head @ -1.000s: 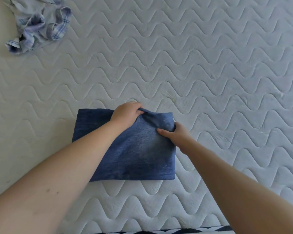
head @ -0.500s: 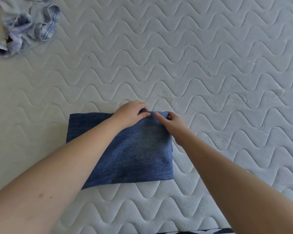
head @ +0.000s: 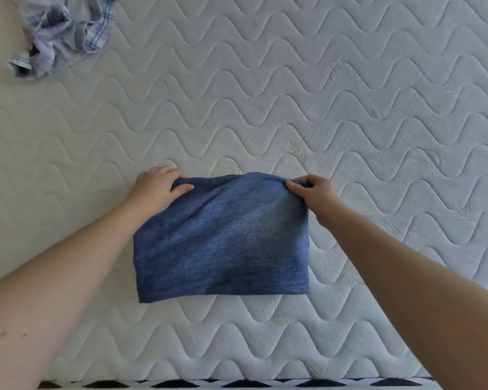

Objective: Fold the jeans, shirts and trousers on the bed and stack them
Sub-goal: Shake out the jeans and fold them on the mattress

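The left hand (head: 155,185) and right hand (head: 312,191) each pinch a far corner of the folded blue denim jeans (head: 223,243). The jeans lie on the white quilted bed (head: 350,108); a crumpled blue plaid shirt (head: 59,32) sits well beyond them, leftward.

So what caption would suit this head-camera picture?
Both hands, left hand and right hand, grip the far corners of folded jeans on a quilted mattress.

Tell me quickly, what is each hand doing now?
Left hand: closed on the far left corner of the jeans.
Right hand: closed on the far right corner of the jeans.
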The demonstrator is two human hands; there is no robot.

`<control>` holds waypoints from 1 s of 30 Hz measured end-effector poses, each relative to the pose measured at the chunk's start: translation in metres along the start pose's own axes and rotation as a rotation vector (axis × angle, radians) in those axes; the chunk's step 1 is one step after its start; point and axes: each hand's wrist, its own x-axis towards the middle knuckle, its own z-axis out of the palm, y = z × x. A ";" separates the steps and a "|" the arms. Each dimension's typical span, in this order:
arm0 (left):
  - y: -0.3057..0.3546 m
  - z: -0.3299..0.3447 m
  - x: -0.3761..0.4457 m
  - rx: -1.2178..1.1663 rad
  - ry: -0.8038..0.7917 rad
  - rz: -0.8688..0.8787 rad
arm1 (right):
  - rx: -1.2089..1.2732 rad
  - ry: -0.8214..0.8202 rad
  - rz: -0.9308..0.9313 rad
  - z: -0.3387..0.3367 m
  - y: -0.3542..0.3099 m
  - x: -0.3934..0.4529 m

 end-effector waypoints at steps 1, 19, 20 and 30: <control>-0.008 -0.002 0.000 -0.034 -0.047 -0.025 | -0.078 0.013 -0.021 0.001 -0.002 0.001; 0.006 -0.076 -0.019 -0.260 -0.580 -0.001 | -0.819 -0.400 -0.334 -0.015 -0.081 -0.046; 0.011 -0.088 -0.025 -0.242 -0.540 0.023 | -0.828 -0.382 -0.364 -0.020 -0.088 -0.056; 0.054 -0.166 -0.081 0.008 0.379 0.218 | -0.720 0.066 -0.886 -0.060 -0.148 -0.116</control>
